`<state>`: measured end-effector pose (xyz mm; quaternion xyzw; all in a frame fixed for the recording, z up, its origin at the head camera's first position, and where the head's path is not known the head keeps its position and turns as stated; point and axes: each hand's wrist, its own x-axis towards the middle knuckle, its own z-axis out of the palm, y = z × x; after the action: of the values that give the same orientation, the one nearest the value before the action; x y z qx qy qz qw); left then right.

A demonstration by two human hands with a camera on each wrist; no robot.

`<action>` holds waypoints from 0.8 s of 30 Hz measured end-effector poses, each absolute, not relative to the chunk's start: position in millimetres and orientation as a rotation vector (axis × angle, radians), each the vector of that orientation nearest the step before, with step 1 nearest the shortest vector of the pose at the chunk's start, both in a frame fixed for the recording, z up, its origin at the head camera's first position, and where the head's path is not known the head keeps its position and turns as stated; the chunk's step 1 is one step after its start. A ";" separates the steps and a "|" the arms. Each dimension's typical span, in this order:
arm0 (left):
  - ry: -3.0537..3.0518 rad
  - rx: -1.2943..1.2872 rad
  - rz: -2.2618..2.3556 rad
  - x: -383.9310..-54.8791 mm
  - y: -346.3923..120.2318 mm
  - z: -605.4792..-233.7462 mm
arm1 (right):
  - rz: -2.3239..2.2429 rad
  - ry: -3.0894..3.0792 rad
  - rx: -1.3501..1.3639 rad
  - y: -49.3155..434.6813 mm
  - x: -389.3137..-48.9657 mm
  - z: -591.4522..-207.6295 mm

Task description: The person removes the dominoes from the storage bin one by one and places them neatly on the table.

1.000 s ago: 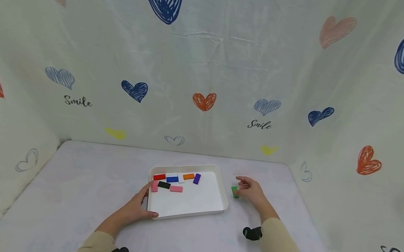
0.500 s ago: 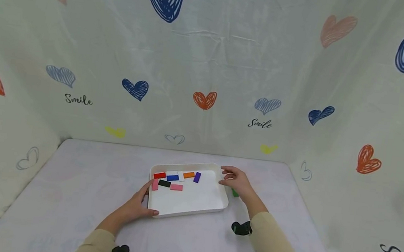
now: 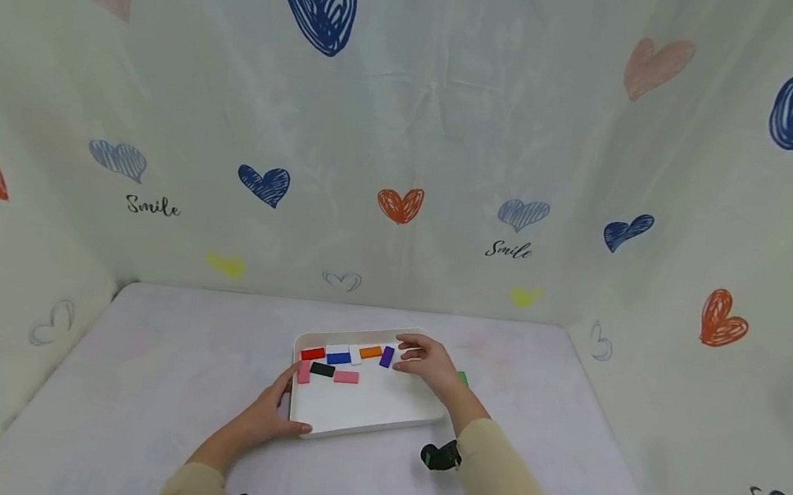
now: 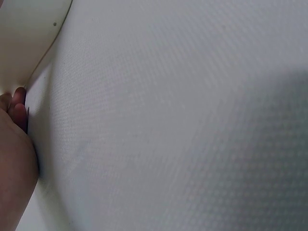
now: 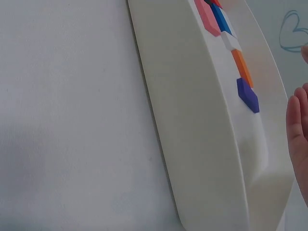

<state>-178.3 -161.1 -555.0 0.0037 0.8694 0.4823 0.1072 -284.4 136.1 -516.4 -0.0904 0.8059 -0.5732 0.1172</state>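
Observation:
In the head view my left hand (image 3: 262, 419) holds the near-left corner of a white tray (image 3: 369, 409), thumb on the front edge and fingers along the left side. My right hand (image 3: 429, 366) hovers over the tray's right part, fingers apart and holding nothing, just right of a purple block (image 3: 387, 357). Left of that lie an orange block (image 3: 370, 352), a blue block (image 3: 338, 358), a red block (image 3: 312, 354), a black block (image 3: 323, 370) and a pink block (image 3: 347, 377). Another pink block (image 3: 304, 374) is by the left fingertips.
A green block (image 3: 464, 378) lies on the table right of the tray, partly hidden behind the right hand. White blocks (image 3: 355, 355) sit among the coloured ones. A heart-printed curtain (image 3: 451, 163) stands behind the white table (image 3: 164, 384).
My right hand has moved left from the green block, over the tray's right rim, to beside the purple block. The green block stays on the table. My left hand keeps its hold.

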 end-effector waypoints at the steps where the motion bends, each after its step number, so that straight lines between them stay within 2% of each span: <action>1: 2.556 0.008 1.419 -176.7 -160.6 -555.9 | -1.673 2.349 -0.258 133.9 -283.1 -519.0; 10: 2.563 -0.024 1.423 -175.1 -157.7 -559.1 | -1.709 2.335 -0.187 119.7 -282.1 -534.9; 24: 2.584 -0.008 1.403 -179.0 -159.9 -561.4 | -1.579 2.531 0.064 111.5 -295.7 -560.6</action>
<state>-179.0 -159.9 -561.4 -0.0025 0.8744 0.4747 0.1005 -295.7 111.5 -560.6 0.0213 0.8457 -0.5274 0.0787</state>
